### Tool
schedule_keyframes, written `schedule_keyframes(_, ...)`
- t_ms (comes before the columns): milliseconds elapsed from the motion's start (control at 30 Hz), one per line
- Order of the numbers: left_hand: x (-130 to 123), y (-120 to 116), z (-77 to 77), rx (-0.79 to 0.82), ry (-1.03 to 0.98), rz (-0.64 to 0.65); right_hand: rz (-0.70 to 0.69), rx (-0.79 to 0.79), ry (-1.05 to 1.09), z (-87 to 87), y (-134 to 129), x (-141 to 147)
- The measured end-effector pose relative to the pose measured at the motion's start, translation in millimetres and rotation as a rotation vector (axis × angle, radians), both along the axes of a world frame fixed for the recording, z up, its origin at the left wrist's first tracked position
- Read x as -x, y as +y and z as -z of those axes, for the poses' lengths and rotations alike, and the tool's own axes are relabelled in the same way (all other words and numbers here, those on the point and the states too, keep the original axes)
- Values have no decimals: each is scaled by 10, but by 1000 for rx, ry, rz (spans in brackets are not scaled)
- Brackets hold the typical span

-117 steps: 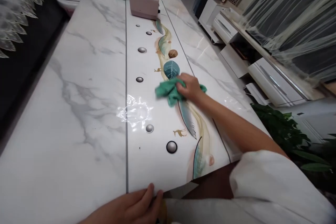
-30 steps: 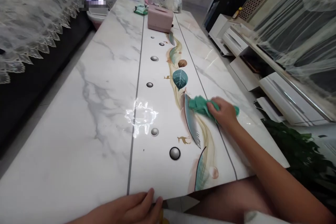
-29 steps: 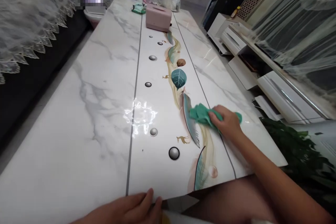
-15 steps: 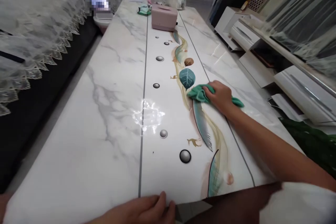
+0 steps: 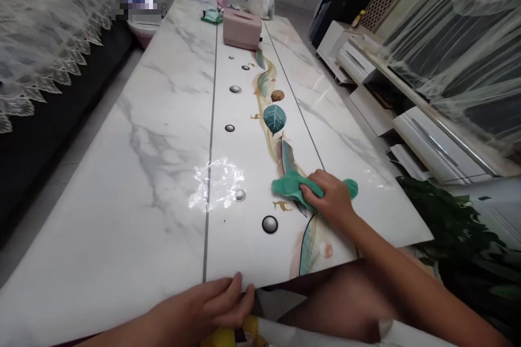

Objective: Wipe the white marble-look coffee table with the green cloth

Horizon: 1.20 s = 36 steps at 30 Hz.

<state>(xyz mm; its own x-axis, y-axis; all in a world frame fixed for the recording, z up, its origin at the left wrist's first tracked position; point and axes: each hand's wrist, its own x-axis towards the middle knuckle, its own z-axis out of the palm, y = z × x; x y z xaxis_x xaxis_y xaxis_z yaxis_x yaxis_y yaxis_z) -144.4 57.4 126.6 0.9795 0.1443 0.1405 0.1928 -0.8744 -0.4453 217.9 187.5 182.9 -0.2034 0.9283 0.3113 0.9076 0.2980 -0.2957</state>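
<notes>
A green cloth (image 5: 291, 185) lies bunched on the glossy marble-patterned table (image 5: 171, 238), over the lower end of a printed feather. My right hand (image 5: 330, 195) is closed round it, and an end of the cloth sticks out past the knuckles on the right. At the table's near edge rests my left hand (image 5: 222, 303), its fingertips on the rim and its fingers a little apart, holding nothing.
Toward the table's far end stand a pink box (image 5: 242, 30), a green packet (image 5: 212, 15) and a plastic bag (image 5: 261, 2). A lace-covered sofa (image 5: 52, 21) is on the left. White drawers (image 5: 435, 138) and a leafy plant (image 5: 451, 227) are on the right.
My right hand has come nearer along the table with the green cloth, from beside the printed leaf to the feather's lower end. The view has shifted, and more of my left forearm shows.
</notes>
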Motion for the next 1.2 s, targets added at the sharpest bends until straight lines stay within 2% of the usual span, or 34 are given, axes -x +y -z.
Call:
schedule_keyframes(67,-4,6,11,-5,-54,-11,11,-60,-29,36,-140,14)
schedule_keyframes(100,-8,6,17,3,-93,-21,20,-76,-43,48,-116,20)
schedule_keyframes(167,-18,2,26,41,-137,-31,44,-73,-68,56,118,42)
schedule_keyframes(233,-26,1,28,64,-131,-23,96,-42,-99,41,557,106)
schedule_keyframes(300,-31,4,27,58,-141,-17,184,-8,-141,7,1117,242)
schedule_keyframes(400,-37,4,33,57,-128,-11,279,16,-171,-71,1980,559)
schedule_keyframes(467,-45,-6,39,67,-99,-17,327,13,-152,-137,2467,790)
schedule_keyframes(567,-65,-21,26,63,-88,-23,420,35,-77,-247,2969,1102)
schedule_keyframes(633,-80,-16,0,52,-75,-19,444,63,-26,-313,3121,1309)
schedule_keyframes(700,-88,-3,-30,38,-59,-2,380,94,-13,-357,3076,1549)
schedule_keyframes(767,-89,4,-56,16,-22,-3,219,126,-35,-367,2768,1820)
schedule_keyframes(833,-87,-6,-80,-27,37,-7,-9,167,-71,-339,2165,2086)
schedule_keyframes(900,-85,-29,-114,-71,134,-21,-331,197,-135,-278,1349,2316)
schedule_keyframes(933,-86,-40,-137,-86,189,-28,-551,199,-194,-239,927,2417)
schedule_keyframes(1000,-90,-49,-189,-113,280,-35,-983,31,-264,-164,230,2613)
schedule_keyframes(1033,-91,-44,-215,-127,297,-29,-1110,-68,-292,-139,21,2715)
schedule_keyframes(1067,-92,-33,-236,-138,288,-16,-1173,-155,-320,-129,-65,2824)
schedule_keyframes(1100,-92,-15,-252,-140,256,-3,-1182,-204,-358,-137,-23,2937)
schedule_keyframes(1133,-89,6,-260,-122,202,16,-1147,-208,-403,-166,142,3049)
schedule_keyframes(1200,-82,49,-254,-48,97,39,-952,-128,-466,-270,758,3226)
